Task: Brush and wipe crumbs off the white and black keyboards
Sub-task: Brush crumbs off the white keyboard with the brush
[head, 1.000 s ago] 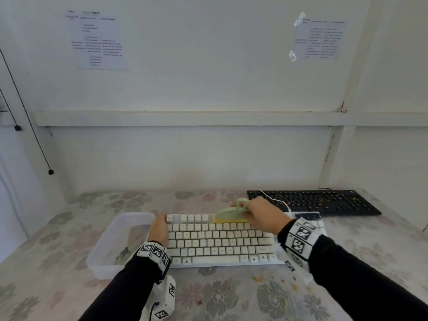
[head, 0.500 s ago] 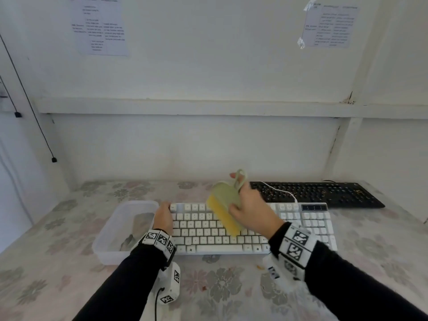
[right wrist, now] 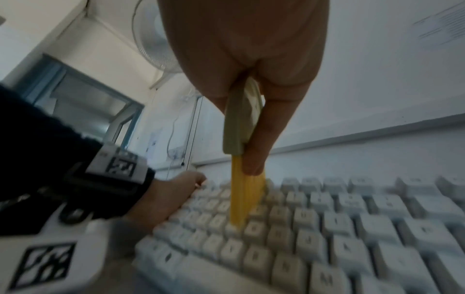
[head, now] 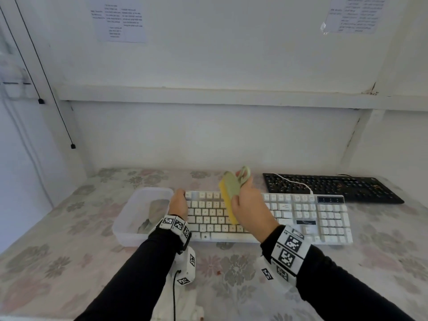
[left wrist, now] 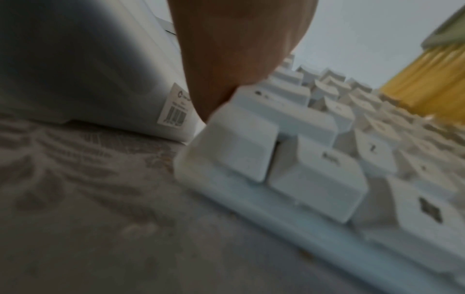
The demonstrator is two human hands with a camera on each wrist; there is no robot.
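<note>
The white keyboard (head: 301,216) lies across the table in front of me. My right hand (head: 247,205) grips a pale green brush (head: 231,185) with yellow bristles (right wrist: 246,199). The brush stands on edge, bristles down on the keys left of the middle. My left hand (head: 178,202) rests on the keyboard's left end (left wrist: 226,151), fingers over its far corner. The black keyboard (head: 331,186) lies behind the white one at the right, with small crumbs on its keys.
A clear plastic tub (head: 129,218) with something greyish inside sits against the white keyboard's left end. A white cable (head: 291,181) runs over the black keyboard. The flowered tablecloth (head: 69,262) covers the table; a wall stands close behind.
My right hand turned the brush from lying flat along the top key row to standing on edge across the rows, nearer the left half. The left hand stayed put.
</note>
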